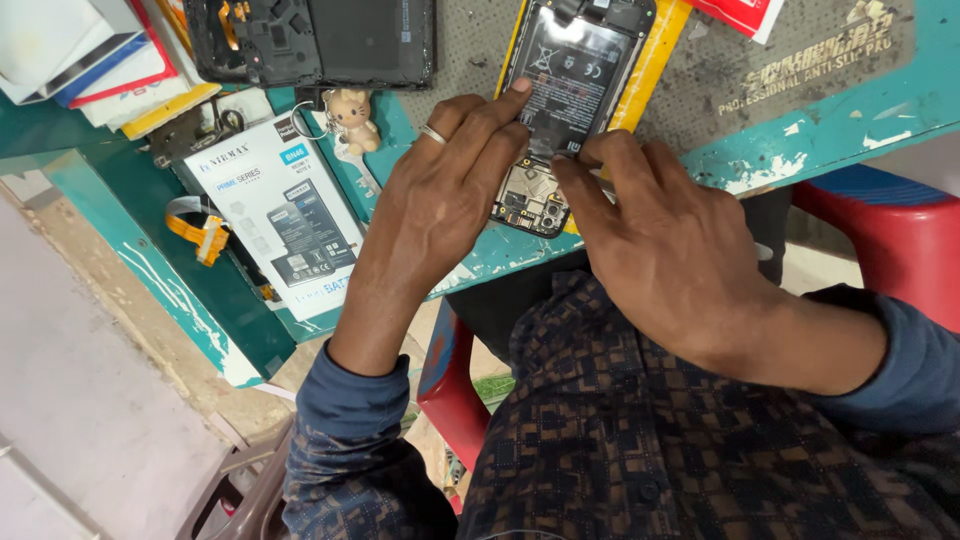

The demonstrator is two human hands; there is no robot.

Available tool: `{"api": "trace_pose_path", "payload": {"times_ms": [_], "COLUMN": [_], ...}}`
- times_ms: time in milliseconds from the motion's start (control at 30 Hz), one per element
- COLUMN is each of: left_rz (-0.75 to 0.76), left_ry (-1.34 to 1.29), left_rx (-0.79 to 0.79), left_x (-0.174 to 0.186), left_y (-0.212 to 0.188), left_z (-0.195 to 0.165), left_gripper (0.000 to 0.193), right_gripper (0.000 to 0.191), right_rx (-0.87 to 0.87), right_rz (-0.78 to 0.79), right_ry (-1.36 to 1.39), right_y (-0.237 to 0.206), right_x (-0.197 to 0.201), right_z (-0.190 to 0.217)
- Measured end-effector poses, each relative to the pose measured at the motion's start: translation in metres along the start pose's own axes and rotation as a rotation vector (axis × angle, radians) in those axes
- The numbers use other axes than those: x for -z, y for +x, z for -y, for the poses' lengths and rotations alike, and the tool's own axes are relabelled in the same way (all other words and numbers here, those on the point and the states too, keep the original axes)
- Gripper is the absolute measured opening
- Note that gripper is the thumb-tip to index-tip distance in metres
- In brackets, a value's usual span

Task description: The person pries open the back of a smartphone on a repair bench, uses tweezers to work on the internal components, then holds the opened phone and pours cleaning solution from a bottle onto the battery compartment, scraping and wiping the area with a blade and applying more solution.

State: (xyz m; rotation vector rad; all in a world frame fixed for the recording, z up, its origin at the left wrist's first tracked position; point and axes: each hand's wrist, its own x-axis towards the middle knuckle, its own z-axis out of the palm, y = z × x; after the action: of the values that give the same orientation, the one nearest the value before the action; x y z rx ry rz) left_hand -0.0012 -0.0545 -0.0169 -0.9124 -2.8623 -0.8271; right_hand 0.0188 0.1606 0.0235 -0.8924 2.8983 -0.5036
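An opened phone (575,70) lies back-up on a grey mat (760,70), its black battery and circuit board exposed. My left hand (440,195), a ring on one finger, rests on the phone's lower left edge with the index fingertip pressing the battery. My right hand (665,245) presses fingertips onto the phone's lower end beside the board. A yellow strip (650,65) shows under the phone's right side.
A second opened black phone shell (310,40) lies at top left. A white battery box (285,205), a small toy keychain (352,118), an orange flex cable (200,235) and stacked boxes (90,60) sit on the teal table (800,145). A red stool (890,235) is at right.
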Motion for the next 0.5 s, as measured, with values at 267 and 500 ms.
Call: {"api": "trace_pose_path", "payload": {"times_ms": [267,500], "left_rz": [-0.028,-0.053], "left_ry": [-0.028,-0.085], "left_rx": [-0.011,-0.014], "left_x": [0.001,0.008], "left_y": [-0.006,-0.006], "left_z": [0.007,0.01], "left_gripper": [0.024,0.021], "right_gripper": [0.038,0.025], "right_rx": [-0.013,-0.13], "right_rz": [0.037,-0.022], "right_ry": [-0.099,0.145], "right_y": [0.007,0.0], "right_x": [-0.004,0.017], "right_z": [0.015,0.002]}}
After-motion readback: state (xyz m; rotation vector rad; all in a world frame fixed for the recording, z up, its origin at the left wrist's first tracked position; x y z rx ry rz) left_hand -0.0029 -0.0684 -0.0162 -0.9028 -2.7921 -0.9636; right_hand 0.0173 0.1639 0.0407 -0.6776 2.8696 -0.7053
